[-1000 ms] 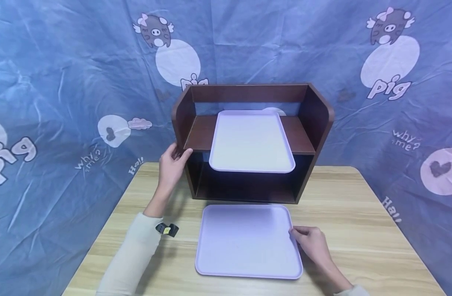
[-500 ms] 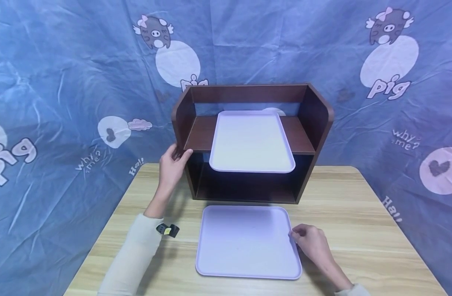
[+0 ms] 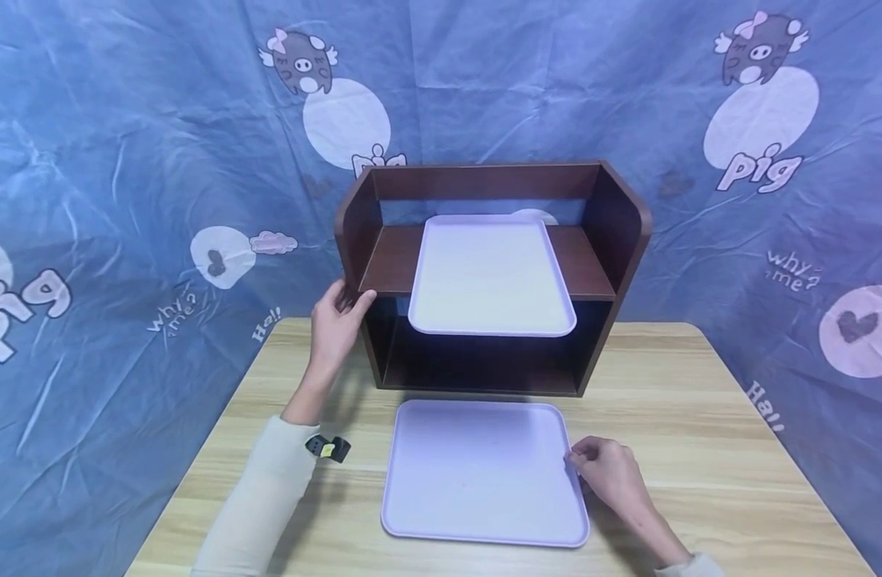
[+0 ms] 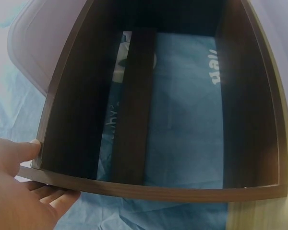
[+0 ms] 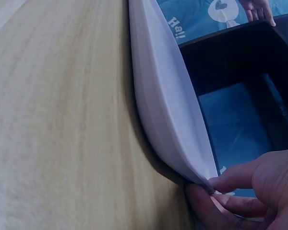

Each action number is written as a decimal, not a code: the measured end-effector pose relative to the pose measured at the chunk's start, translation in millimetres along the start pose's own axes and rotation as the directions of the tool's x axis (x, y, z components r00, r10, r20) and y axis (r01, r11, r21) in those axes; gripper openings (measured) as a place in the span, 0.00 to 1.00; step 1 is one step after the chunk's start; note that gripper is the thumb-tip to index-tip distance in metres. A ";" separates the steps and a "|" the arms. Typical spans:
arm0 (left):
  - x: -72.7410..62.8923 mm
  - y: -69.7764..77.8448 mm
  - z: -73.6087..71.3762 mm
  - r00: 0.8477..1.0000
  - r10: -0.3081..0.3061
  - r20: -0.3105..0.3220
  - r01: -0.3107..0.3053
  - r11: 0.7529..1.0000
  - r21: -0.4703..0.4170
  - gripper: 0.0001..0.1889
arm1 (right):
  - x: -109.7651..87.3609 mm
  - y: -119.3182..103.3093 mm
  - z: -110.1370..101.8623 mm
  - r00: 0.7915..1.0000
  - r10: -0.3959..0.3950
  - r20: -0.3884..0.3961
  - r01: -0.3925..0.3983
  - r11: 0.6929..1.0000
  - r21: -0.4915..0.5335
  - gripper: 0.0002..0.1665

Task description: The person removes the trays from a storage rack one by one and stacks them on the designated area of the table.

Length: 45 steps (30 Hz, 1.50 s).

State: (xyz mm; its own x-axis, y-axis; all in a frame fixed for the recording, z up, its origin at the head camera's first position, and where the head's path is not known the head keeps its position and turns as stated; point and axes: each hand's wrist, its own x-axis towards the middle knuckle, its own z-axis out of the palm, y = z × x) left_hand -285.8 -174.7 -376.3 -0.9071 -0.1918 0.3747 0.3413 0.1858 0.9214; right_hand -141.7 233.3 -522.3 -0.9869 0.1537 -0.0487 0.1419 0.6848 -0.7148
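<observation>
A dark brown two-tier shelf (image 3: 477,181) stands at the back of the table. My left hand (image 3: 336,324) grips the front edge of its left side panel at the middle board; in the left wrist view the thumb is on one side and the fingers on the other. One pale lilac tray (image 3: 491,272) lies on the upper board, its front part jutting past the edge. A second lilac tray (image 3: 484,473) lies flat on the table before the shelf. At its right rim, my right hand (image 3: 610,473) pinches the edge between thumb and fingers, as the right wrist view shows.
The wood-grain table (image 3: 701,449) carries everything. A blue cloth (image 3: 152,160) printed with cartoon pigs hangs behind and at both sides. A black strap piece with a yellow tag (image 3: 328,449) sits at the left cuff. The shelf's lower compartment (image 3: 477,365) holds nothing visible.
The right hand's fingers have shifted slightly on the tray's rim, and that tray has moved barely at all. The left hand and the shelf look unchanged.
</observation>
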 end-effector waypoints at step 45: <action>0.0 0.5 -0.3 1.000 0.008 0.000 -0.008 1.000 -0.013 0.26 | 11.8 -61.0 -44.3 0.984 -0.159 0.083 0.099 0.867 0.489 0.16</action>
State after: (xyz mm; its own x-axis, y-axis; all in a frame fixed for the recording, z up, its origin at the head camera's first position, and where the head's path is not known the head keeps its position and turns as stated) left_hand -285.6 -174.9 -375.8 -0.9042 -0.1906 0.3822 0.3519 0.1747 0.9196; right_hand -158.6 224.9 -448.3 -0.9998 -0.0167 0.0080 -0.0121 0.2609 -0.9653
